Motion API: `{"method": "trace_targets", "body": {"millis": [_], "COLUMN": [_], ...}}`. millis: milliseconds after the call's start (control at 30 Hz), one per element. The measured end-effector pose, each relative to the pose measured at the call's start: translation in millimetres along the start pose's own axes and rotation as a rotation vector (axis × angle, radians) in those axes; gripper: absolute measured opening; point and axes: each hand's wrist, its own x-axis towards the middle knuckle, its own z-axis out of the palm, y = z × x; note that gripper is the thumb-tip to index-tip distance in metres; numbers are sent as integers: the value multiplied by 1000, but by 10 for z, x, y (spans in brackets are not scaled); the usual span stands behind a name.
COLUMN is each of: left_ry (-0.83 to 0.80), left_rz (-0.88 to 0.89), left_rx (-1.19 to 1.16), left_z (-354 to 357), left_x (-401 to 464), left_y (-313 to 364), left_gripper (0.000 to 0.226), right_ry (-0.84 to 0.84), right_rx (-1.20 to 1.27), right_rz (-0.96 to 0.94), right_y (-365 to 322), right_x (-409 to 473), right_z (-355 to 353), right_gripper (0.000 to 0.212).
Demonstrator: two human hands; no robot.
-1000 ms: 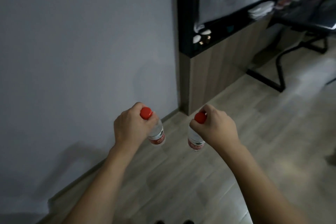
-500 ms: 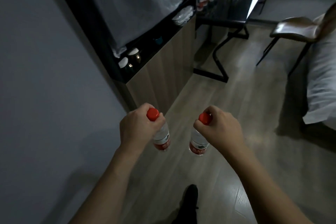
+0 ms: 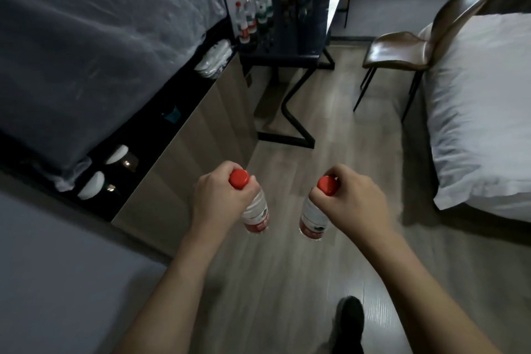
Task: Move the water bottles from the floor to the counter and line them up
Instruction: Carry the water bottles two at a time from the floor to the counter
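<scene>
Left hand (image 3: 219, 200) clenched round the neck of one water bottle (image 3: 255, 214), right hand (image 3: 349, 202) round the neck of another (image 3: 313, 220); both hanging upright, red caps up, above the floor (image 3: 287, 282) at frame centre. Still to reach: dark counter (image 3: 290, 50) toward the upper middle, where a row of bottles (image 3: 253, 19) stands already, slightly nearer the left hand. Fingers hidden beneath; far row dim and hard to count.

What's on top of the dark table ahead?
The dark table carries a row of upright water bottles with red and green labels along its left side. Its far end is too dim to make out.
</scene>
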Motion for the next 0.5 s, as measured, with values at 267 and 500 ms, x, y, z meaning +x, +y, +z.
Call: {"method": "trace_targets", "body": {"millis": [267,500], "left_ry": [-25,15], "left_rz": [18,37], "left_rx": [-68,-97], "left_z": [853,1413], "left_x": [907,1689], "left_y": [836,1465], "left_gripper": [21,25], "right_ry": [-1,21], "right_rx": [-6,-10], "right_rz": [3,-5], "right_y": [683,1127], "right_x": [1296,2317], "right_z": [-396,-657], "right_gripper": [25,24]}}
